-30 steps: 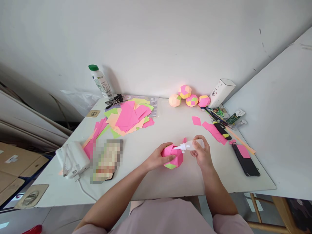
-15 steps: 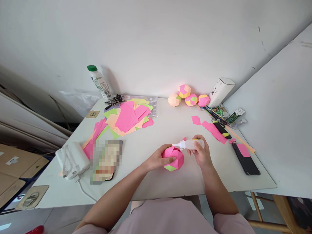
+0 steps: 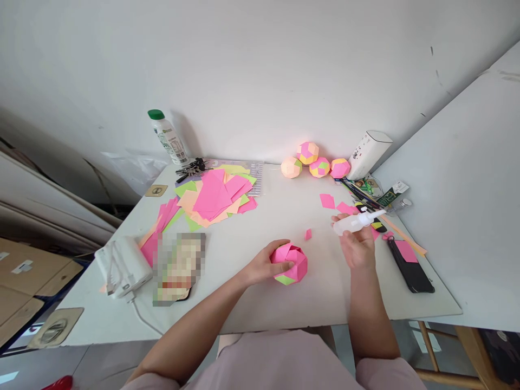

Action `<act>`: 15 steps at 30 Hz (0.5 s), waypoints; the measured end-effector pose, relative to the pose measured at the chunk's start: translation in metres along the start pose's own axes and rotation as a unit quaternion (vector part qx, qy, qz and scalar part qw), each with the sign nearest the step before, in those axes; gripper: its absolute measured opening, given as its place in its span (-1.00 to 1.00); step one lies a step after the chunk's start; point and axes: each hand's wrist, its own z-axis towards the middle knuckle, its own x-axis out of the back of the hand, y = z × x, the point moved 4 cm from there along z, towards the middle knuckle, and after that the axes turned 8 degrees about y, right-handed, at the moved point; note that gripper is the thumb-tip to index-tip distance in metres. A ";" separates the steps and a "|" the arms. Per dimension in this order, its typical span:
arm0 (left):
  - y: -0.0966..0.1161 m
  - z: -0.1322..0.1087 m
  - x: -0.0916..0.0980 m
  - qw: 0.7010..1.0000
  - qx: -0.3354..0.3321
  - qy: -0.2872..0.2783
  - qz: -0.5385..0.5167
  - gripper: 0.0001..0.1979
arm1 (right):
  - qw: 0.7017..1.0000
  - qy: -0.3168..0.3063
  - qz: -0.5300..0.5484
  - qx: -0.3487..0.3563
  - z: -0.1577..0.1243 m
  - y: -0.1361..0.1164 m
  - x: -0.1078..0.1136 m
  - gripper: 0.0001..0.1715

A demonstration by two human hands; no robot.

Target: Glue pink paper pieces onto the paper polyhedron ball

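My left hand (image 3: pixel 266 264) grips a pink faceted paper ball (image 3: pixel 299 266) with a green patch low on its side. An opening with raised flaps shows at the top of the ball. Off to the right, my right hand (image 3: pixel 358 246) holds a white glue bottle (image 3: pixel 350 223), its thin nozzle pointing right and slightly up, away from the ball. Between the two hands a small pink paper piece (image 3: pixel 308 234) lies on the table. Pink paper diamonds (image 3: pixel 327 201) lie beyond my right hand.
Finished paper balls (image 3: pixel 307 153) sit against the wall beside a white box (image 3: pixel 369 154). Coloured paper sheets (image 3: pixel 211 195) are heaped at left, near a green-capped bottle (image 3: pixel 168 138). A phone (image 3: pixel 181 265), a white power bank (image 3: pixel 125 265) and a black pouch (image 3: pixel 412 271) lie nearer.
My right hand has carried the glue bottle from above the ball to the right, and its nozzle has swung from pointing left to pointing right. My left hand stays on the ball.
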 end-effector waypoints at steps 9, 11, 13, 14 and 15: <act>0.003 -0.001 0.001 0.999 -0.030 0.020 0.012 -0.30 | 0.924 0.122 -0.354 -0.077 0.025 0.050 0.056 -0.51; 0.004 -0.001 0.001 0.998 -0.043 0.029 0.022 -0.30 | 0.913 0.104 -0.382 -0.097 0.025 0.060 0.056 -0.49; 0.004 -0.001 0.002 0.998 -0.051 0.039 0.027 -0.31 | 0.911 0.097 -0.387 -0.106 0.025 0.065 0.058 -0.43; 0.004 -0.001 0.002 0.997 -0.054 0.045 0.028 -0.31 | 0.911 0.097 -0.388 -0.103 0.025 0.066 0.060 -0.39; 0.004 0.000 0.003 0.997 -0.056 0.049 0.027 -0.31 | 0.909 0.102 -0.394 -0.096 0.025 0.065 0.062 -0.34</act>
